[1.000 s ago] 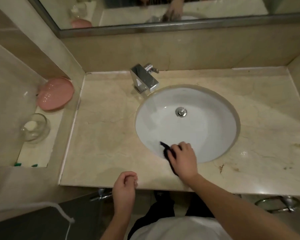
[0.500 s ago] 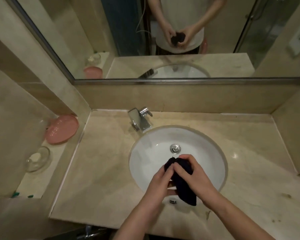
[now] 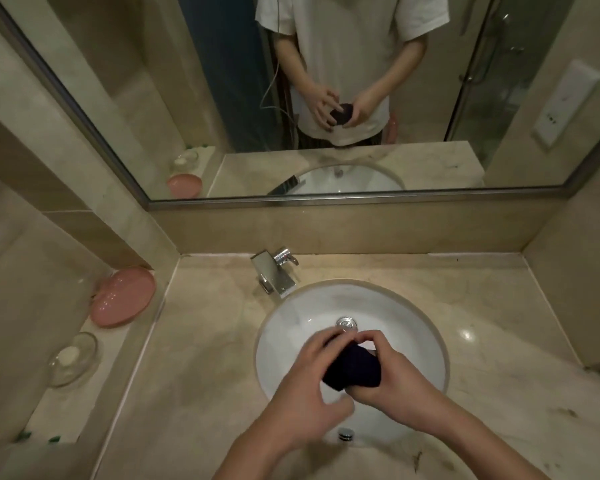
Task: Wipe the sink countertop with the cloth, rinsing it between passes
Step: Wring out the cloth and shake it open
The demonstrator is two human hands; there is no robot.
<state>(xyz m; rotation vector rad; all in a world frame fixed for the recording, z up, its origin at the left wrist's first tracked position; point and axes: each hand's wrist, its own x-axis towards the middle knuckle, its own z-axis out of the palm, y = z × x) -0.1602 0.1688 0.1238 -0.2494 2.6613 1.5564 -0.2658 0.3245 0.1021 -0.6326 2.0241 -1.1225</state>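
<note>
A dark cloth (image 3: 355,370) is bunched into a wad above the white sink basin (image 3: 326,306), just in front of the drain (image 3: 346,323). My right hand (image 3: 399,382) grips the wad from the right, its fingers curled over the top. My left hand (image 3: 305,386) lies against the cloth's left side with fingers stretched out and thumb spread below. The beige marble countertop (image 3: 205,358) surrounds the basin. A chrome faucet (image 3: 274,275) stands at the basin's back left; no water is visibly running.
A pink dish (image 3: 123,296) and a glass soap dish (image 3: 71,358) sit on a lower ledge to the left. Dark stains (image 3: 565,412) mark the counter's right front. Walls close in on both sides, and a mirror (image 3: 153,98) hangs behind.
My right hand lifted the cloth from the basin's front rim to above the bowl, and my left hand came up to meet it. The view tilted up toward the mirror. The left fingers have now loosened.
</note>
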